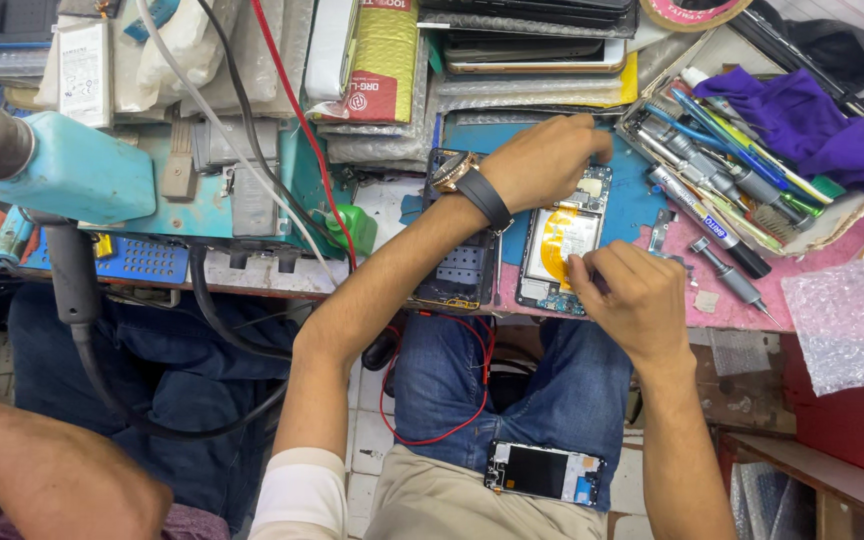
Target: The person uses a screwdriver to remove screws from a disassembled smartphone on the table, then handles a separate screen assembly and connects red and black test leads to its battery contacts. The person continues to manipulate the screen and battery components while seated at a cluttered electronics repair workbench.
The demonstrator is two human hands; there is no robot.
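An opened phone (562, 250) lies back-up on the surface (812, 290), its yellow-labelled battery showing; take it as the landmark. The left hand (547, 160) rests on its top end, fingers curled down over the upper corner, so the camera area there is mostly hidden; the wrist wears a watch (455, 172) on a black strap. The right hand (637, 300) sits at the phone's lower right side, thumb and forefinger pressed together near the battery's edge. Whether they pinch a small tool or part I cannot tell; the fingers cover it.

Just left of the phone, a dark back cover (462, 270) lies under the left forearm, half hidden. Right of the phone stand loose items: a small metal bracket (660, 232), a screwdriver (732, 280) and a tray of tools (742, 160) with a purple cloth (802, 120) on it. Far right, bubble wrap (852, 320) runs out of the picture. Above the phone, stacked padded envelopes (382, 60) and more phones crowd the back edge, cut off at the top.

Well left of the phone, a teal hot-air tool (72, 170) and its black hose hang over the surface's front edge. A red wire (302, 120) drops past that edge toward the knees. Below the phone, a second phone (544, 472) rests on the person's lap. Another person's arm (42, 470) enters at the lower left corner, well apart.

Free surface lies only in the pink strip between phone and bubble wrap; the phone's bottom end nearly meets the front edge.
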